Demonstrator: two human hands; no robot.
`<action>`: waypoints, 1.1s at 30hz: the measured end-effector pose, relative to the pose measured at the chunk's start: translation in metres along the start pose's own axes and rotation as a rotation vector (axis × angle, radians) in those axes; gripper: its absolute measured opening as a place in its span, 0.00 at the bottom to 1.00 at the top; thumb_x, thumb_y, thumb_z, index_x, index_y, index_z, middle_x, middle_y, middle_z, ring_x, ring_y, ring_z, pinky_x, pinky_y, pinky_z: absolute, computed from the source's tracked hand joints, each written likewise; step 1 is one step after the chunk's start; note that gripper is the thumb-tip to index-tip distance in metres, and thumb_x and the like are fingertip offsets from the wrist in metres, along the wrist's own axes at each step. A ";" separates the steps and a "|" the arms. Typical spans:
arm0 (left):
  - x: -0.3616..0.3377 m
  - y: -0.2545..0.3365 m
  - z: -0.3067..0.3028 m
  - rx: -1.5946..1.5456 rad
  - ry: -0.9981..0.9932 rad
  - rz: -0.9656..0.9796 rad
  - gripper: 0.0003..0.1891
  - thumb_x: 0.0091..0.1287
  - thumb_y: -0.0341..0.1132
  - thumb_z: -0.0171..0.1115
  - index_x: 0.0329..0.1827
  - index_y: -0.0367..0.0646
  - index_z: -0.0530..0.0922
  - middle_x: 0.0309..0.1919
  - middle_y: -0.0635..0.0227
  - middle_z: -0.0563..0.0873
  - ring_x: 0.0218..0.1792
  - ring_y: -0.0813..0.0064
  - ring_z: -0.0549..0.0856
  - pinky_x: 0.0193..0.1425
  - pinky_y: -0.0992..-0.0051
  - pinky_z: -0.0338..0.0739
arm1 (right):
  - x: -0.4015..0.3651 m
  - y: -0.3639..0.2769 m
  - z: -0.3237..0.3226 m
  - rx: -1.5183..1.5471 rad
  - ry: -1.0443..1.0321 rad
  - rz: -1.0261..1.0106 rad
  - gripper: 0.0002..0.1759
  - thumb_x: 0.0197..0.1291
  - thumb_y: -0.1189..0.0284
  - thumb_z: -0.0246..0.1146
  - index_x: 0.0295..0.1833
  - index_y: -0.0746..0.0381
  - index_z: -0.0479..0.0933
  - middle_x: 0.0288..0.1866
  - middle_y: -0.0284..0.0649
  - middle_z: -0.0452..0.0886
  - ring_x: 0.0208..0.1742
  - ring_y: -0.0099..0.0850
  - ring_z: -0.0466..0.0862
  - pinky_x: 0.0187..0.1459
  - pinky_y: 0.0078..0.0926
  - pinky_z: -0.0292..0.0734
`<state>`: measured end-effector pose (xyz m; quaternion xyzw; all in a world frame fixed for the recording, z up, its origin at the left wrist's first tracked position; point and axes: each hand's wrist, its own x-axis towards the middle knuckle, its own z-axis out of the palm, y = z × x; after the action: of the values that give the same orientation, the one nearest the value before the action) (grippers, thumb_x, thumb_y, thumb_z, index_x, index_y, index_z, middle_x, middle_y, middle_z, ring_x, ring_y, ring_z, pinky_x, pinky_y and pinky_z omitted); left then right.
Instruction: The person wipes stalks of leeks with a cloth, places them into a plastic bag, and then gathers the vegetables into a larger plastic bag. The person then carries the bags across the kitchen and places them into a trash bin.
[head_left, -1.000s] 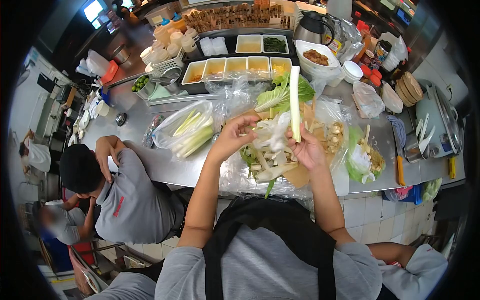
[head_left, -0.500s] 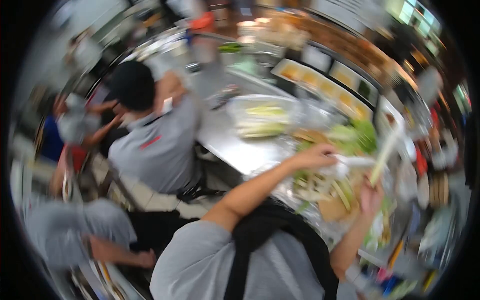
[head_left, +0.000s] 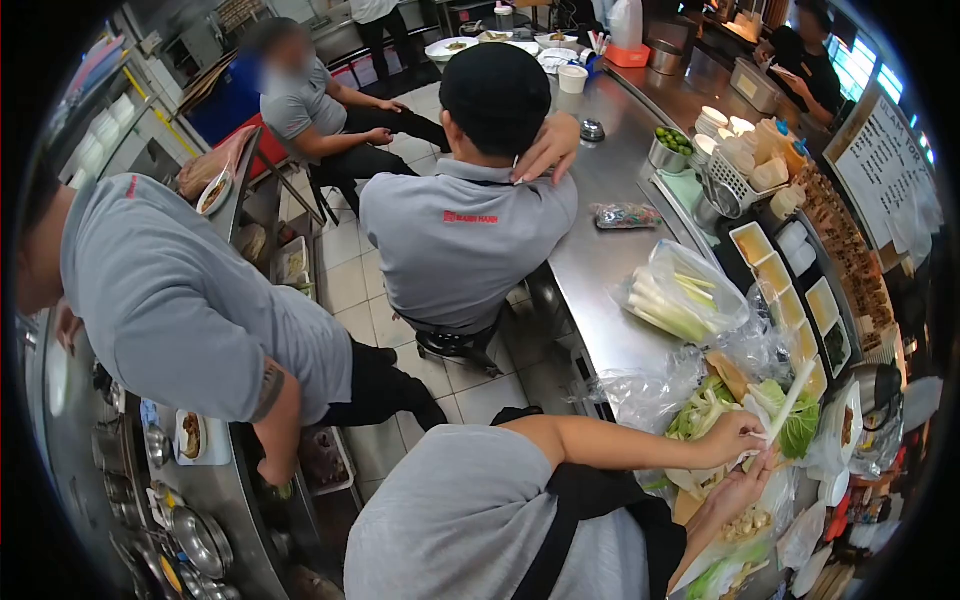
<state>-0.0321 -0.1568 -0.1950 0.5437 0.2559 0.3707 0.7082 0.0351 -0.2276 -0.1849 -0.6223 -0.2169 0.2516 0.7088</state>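
A long, pale white leek stalk slants up and away from my two hands. My right hand is closed around its lower end, palm turned up. My left hand meets it from the left, its fingers pinched on the stalk near that end; whether they hold anything else is hidden. Beneath and around them lie cut pale green leaves, a leafy green head and chopped pale pieces. More leeks lie in a clear plastic bag farther up the counter.
The steel counter carries a wrapped packet, a bowl of green limes and sauce trays. A seated co-worker is beside it. Another person bends over the left-hand shelf; others are farther back.
My view has turned, so the counter now lies farther right. My hands, apart before, have come together at the stalk's lower end. The white item near my left hand is no longer distinct.
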 end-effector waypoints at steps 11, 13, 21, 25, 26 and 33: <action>0.010 -0.009 -0.012 -0.205 0.255 -0.024 0.07 0.65 0.33 0.53 0.41 0.40 0.70 0.28 0.73 0.76 0.29 0.85 0.73 0.31 0.82 0.69 | -0.017 0.022 -0.003 0.588 -0.217 0.350 0.17 0.63 0.71 0.54 0.52 0.72 0.66 0.42 0.45 0.75 0.40 0.30 0.76 0.44 0.24 0.74; 0.010 -0.008 -0.019 -0.213 0.264 -0.033 0.06 0.65 0.33 0.52 0.41 0.41 0.69 0.28 0.73 0.75 0.28 0.85 0.73 0.30 0.83 0.69 | -0.004 0.026 -0.022 0.564 -0.216 0.325 0.17 0.63 0.72 0.53 0.53 0.73 0.64 0.42 0.46 0.74 0.40 0.30 0.75 0.44 0.22 0.74; -0.003 0.023 -0.049 -0.074 -0.206 0.130 0.10 0.57 0.33 0.62 0.39 0.39 0.72 0.27 0.71 0.78 0.25 0.87 0.76 0.21 0.83 0.69 | -0.001 0.004 -0.023 0.602 -0.327 0.306 0.18 0.65 0.72 0.50 0.54 0.75 0.61 0.41 0.47 0.72 0.40 0.29 0.74 0.42 0.21 0.74; 0.008 0.003 -0.049 -0.086 -0.172 -0.029 0.09 0.53 0.32 0.66 0.32 0.38 0.75 0.25 0.71 0.78 0.24 0.85 0.76 0.23 0.81 0.70 | 0.009 0.007 -0.028 0.554 -0.323 0.281 0.18 0.64 0.72 0.51 0.53 0.74 0.63 0.42 0.46 0.72 0.40 0.30 0.74 0.42 0.23 0.74; 0.008 0.007 -0.049 -0.014 -0.122 0.019 0.09 0.52 0.32 0.66 0.31 0.38 0.76 0.25 0.71 0.78 0.24 0.83 0.76 0.24 0.80 0.71 | 0.010 0.008 -0.027 0.466 -0.231 0.215 0.17 0.64 0.72 0.51 0.53 0.73 0.64 0.42 0.45 0.72 0.40 0.30 0.74 0.42 0.23 0.73; -0.002 0.022 -0.024 -0.016 0.037 -0.178 0.09 0.53 0.31 0.65 0.34 0.38 0.77 0.25 0.70 0.78 0.26 0.81 0.76 0.26 0.77 0.71 | -0.014 0.013 0.021 -0.506 0.040 -0.234 0.11 0.62 0.73 0.51 0.46 0.68 0.73 0.43 0.39 0.75 0.43 0.27 0.74 0.47 0.23 0.69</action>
<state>-0.0566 -0.1414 -0.1802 0.5060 0.3132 0.3183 0.7379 0.0102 -0.2187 -0.1949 -0.7552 -0.3291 0.0935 0.5590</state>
